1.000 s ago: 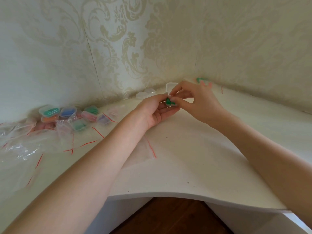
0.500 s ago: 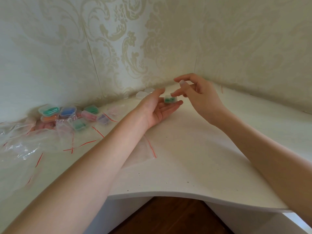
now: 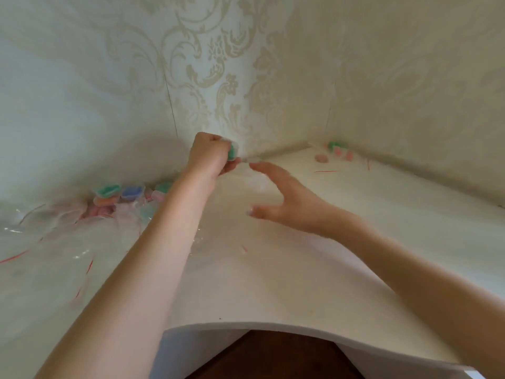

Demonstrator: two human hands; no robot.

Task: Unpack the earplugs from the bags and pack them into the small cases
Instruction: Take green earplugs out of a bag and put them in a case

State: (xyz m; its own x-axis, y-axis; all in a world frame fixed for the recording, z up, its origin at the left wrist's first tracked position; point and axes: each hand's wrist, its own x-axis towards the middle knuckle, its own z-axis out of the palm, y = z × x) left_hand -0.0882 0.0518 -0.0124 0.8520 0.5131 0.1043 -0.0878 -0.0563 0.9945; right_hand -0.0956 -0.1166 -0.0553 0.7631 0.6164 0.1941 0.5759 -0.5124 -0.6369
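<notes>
My left hand [image 3: 210, 155] is raised above the white corner desk [image 3: 273, 269], its fingers curled round a small clear case with green earplugs [image 3: 232, 152] inside. Just right of it my right hand [image 3: 284, 198] hovers over the desk with fingers spread and straight, holding nothing. Several filled cases [image 3: 120, 193], green, blue and orange, lie along the left wall. More earplugs in bags [image 3: 338, 150], green and pink, sit in the far right corner. The whole frame is blurred.
Empty clear bags with red strips [image 3: 49, 228] are heaped on the desk's left side. Loose red strips [image 3: 326, 171] lie near the back right. Papered walls close the desk at the back; its curved front edge [image 3: 246, 322] overhangs a dark wooden floor.
My left hand turned over, closed round the green-filled case and lifted it. My right hand let go and dropped away with fingers spread. The camera swung left.
</notes>
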